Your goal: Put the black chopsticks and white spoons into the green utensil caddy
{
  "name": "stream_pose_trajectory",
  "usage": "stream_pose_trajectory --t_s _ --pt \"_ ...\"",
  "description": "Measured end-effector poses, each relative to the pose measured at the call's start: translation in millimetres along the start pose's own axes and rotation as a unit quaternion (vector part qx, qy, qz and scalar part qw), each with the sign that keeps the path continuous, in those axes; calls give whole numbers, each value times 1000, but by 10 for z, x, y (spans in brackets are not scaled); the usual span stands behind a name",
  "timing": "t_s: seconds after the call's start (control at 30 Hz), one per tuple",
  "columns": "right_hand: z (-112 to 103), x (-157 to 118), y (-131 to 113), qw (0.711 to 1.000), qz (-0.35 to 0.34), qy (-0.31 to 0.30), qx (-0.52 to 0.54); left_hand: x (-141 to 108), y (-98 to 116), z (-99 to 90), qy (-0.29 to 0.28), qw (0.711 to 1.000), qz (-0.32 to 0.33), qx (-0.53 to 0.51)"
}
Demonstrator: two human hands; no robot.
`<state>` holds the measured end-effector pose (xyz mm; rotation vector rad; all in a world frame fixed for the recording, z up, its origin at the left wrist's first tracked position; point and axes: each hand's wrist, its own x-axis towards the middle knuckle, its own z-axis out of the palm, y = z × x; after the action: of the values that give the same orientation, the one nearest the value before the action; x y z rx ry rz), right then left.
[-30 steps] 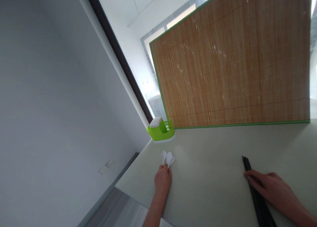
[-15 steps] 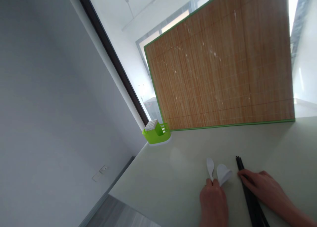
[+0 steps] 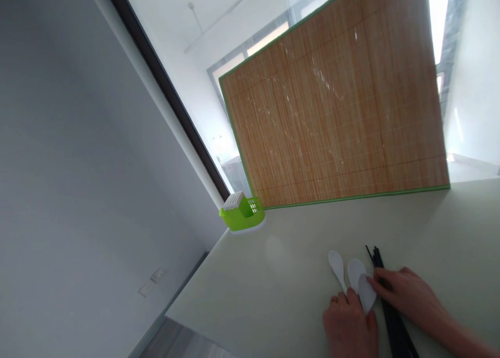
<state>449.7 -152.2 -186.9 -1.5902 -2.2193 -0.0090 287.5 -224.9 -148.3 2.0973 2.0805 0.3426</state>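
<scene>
My left hand is closed on the handles of white spoons, low in the view. One white spoon points up and left from its fingers; a second spoon bowl and a third overlap just to the right. My right hand rests across a bundle of black chopsticks, its thumb and index finger at the edge of the third spoon bowl. One chopstick tip stands a little apart from the others at the top of the bundle.
A green basket with a white base stands at the table's far left corner. Behind the white table, a brown bamboo mat with green edging covers part of the glass. A grey wall lies to the left.
My right hand's fingertips have moved left from the chopsticks to the spoons. The spoon bowls are now spread more apart, and one chopstick has separated at its tip. The view has shifted slightly.
</scene>
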Motion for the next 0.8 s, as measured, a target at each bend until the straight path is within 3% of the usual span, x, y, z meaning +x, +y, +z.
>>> stream_pose_trajectory --t_s 0.37,0.53,0.67,0.8 --pt "-24 -12 -3 999 27 27 10 -68 -113 -201 -51 999 -8 -7" --pt "-58 -20 -13 999 40 11 25 -70 -269 -288 -40 998 40 -34" --pt "-72 -23 -16 998 50 -8 30 185 -569 -557 25 995 79 -53" --pt "-78 -22 -6 996 77 -21 45 763 -1040 -1060 157 987 42 -20"
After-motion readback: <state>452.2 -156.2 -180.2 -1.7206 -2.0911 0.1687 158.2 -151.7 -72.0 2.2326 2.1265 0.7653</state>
